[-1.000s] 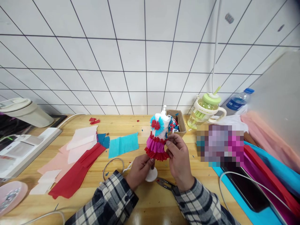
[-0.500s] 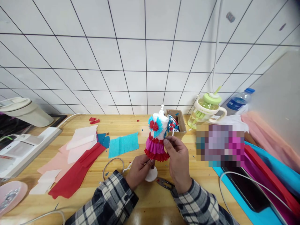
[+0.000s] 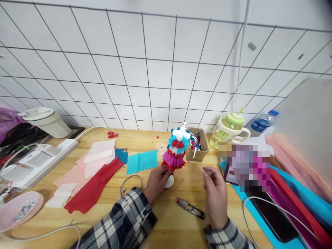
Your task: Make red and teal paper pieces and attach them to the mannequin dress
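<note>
A small white dress form (image 3: 184, 128) wears a crepe paper dress (image 3: 174, 159) with magenta and red ruffles and a blue rosette with a red centre. My left hand (image 3: 158, 181) is closed round its lower part below the red hem, just above a round white base (image 3: 169, 182). To the right, apart from the figure, my right hand (image 3: 215, 193) hovers over the table with its fingers curled and thumb near the fingertips; whether anything is pinched there I cannot make out. Thread snips (image 3: 190, 208) with black handles lie on the wood between my hands.
Behind the figure a cardboard box (image 3: 197, 156) holds paper scraps. Blue crepe paper (image 3: 142, 161) and a red piece (image 3: 94, 186) lie left. A green-lidded cup (image 3: 228, 133), a water bottle (image 3: 264, 121) and a black phone (image 3: 272, 211) are right; a power strip (image 3: 49, 164) is far left.
My right hand has left the dress and moved right, uncovering the snips. The dress form now leans and has turned, its rosette facing more forward. The camera view has shifted slightly.
</note>
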